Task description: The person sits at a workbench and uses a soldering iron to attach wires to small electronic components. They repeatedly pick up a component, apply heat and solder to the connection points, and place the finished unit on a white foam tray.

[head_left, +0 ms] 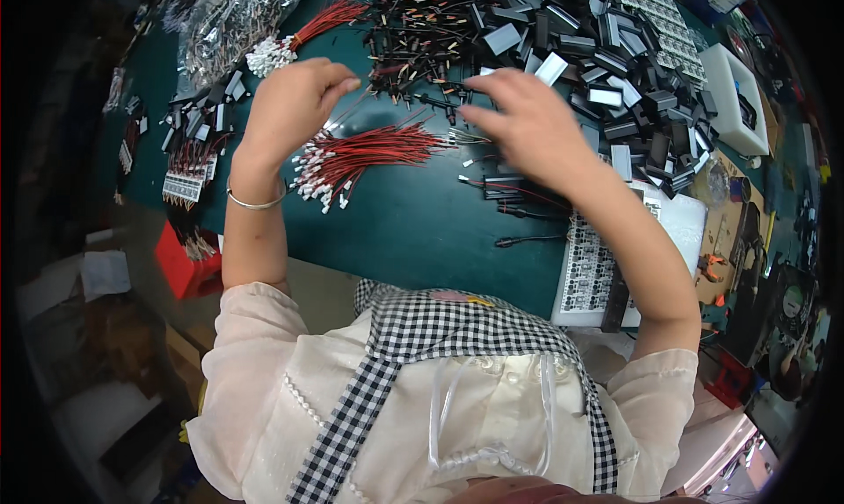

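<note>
My left hand is raised over the table with its fingers curled and pressed together. What they hold, if anything, I cannot make out. Just below it lies a bundle of red wires with white connectors on their left ends. My right hand, slightly blurred, reaches in with thumb and forefinger apart. Its fingertips are close to the pile of black cables with copper-coloured ends. Several loose wires and a black plug cable lie beneath the right wrist.
Dark rectangular housings are heaped at the back right, near a white foam box. A circuit board panel lies on a white slab at right. At left are a plastic bag of wires, tied red wires and a red stool.
</note>
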`<state>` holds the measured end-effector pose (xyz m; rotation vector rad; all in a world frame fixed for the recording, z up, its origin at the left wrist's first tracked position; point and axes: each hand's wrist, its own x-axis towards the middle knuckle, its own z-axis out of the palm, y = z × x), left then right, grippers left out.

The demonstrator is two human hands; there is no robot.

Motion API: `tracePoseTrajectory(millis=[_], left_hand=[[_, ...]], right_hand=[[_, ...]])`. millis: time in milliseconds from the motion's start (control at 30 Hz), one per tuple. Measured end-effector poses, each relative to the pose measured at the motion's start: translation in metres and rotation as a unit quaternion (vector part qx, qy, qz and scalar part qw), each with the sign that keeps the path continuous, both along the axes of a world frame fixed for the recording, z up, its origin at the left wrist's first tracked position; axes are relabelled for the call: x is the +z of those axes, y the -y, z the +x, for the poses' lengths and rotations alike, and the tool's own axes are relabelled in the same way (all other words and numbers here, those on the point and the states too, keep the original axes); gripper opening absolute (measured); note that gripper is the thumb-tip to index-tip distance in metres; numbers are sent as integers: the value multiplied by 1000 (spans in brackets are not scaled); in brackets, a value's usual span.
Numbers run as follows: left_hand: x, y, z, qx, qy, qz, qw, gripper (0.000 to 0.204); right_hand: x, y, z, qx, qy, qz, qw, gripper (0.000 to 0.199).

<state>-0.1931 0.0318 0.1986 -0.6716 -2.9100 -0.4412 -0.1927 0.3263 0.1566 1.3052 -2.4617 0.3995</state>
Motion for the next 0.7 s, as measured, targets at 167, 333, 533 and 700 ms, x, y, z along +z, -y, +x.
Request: tracePoseTrajectory(millis=[167, 333, 533, 700], left_hand=[[-26, 13, 5, -17, 89, -64, 994, 14], [-50, 11, 10, -26, 108, -50, 993, 15], [-58, 3, 5, -55, 50, 44, 996, 16], [-20, -3, 11, 42, 167, 374, 911, 23]], right_hand=[[-32, 19, -17, 1, 46, 38, 998, 21], [-25, 7, -23, -42, 124, 40, 991, 16], [-22, 11, -10, -57, 91, 91, 990, 14], [-14, 10, 0, -62, 56, 56, 995, 15]])
